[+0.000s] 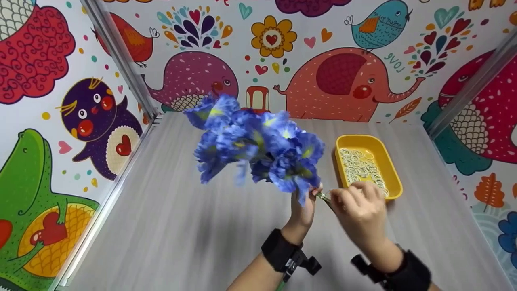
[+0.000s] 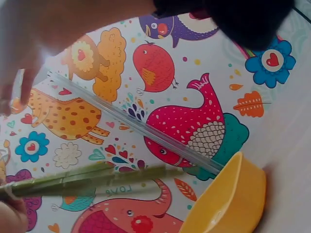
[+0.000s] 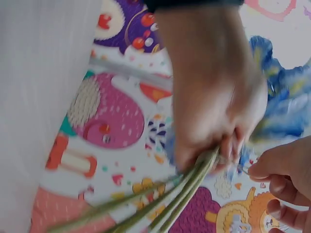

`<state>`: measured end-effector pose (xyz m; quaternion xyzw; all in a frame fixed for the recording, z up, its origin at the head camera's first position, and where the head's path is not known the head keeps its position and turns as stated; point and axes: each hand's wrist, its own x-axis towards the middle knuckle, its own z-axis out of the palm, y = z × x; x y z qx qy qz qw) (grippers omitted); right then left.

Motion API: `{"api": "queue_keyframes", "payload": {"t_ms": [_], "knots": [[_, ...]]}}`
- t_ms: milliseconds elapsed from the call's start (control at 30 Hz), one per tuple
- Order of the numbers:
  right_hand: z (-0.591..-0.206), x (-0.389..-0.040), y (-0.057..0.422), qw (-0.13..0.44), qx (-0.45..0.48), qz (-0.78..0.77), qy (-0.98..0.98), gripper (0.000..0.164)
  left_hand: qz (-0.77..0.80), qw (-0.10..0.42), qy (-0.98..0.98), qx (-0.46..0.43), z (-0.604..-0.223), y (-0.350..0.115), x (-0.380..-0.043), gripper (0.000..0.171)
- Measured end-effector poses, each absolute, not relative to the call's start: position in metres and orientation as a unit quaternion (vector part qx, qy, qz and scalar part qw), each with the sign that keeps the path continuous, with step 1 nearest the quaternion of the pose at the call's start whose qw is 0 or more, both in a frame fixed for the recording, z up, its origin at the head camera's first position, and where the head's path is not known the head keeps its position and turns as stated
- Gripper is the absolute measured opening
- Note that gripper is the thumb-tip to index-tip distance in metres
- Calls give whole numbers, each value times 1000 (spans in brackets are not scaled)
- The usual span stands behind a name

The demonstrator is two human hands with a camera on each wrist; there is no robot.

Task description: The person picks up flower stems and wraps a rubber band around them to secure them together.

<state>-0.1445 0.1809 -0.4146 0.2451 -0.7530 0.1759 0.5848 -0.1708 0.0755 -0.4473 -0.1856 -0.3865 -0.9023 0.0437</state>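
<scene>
Left hand (image 1: 303, 208) has the blue flowers (image 1: 258, 145) by the stems (image 3: 187, 191) above the counter (image 1: 161, 210); right hand (image 1: 361, 208) seems to pinch a rubber band (image 3: 244, 169). Probably super light, petals (image 1: 282, 171) crushable, so I'd grab stiffer stems.

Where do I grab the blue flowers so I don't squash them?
Probably best by the green stems, just below the blooms, as the left hand does. Come from the stem-end side: the stems gather into a slim bundle, while the blooms spread wide.
</scene>
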Motion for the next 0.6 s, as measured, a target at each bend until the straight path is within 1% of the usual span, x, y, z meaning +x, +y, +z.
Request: {"api": "queue_keyframes", "payload": {"t_ms": [33, 100, 200, 267, 333, 467, 600], "knots": [[-412, -146, 184, 588, 244, 171, -752, 23, -902, 41, -387, -185, -446, 75, -170, 46], [-406, -147, 191, 589, 239, 165, -754, 25, -891, 43, -410, -188, -445, 73, -167, 51], [-401, -147, 200, 574, 233, 172, -766, 28, -887, 24, -420, -189, -445, 71, -165, 62], [-398, -147, 206, 558, 229, 190, -775, 24, -882, 11, -425, -203, -444, 70, -164, 66], [-396, -147, 214, 542, 220, 212, -783, 20, -877, -6, -425, -223, -443, 69, -163, 65], [-393, -149, 231, 505, 192, 258, -801, 15, -875, -31, -397, -275, -438, 64, -161, 54], [-396, -155, 241, 444, 168, 310, -824, 7, -895, -59, -334, -288, -428, 59, -158, 46]]}}
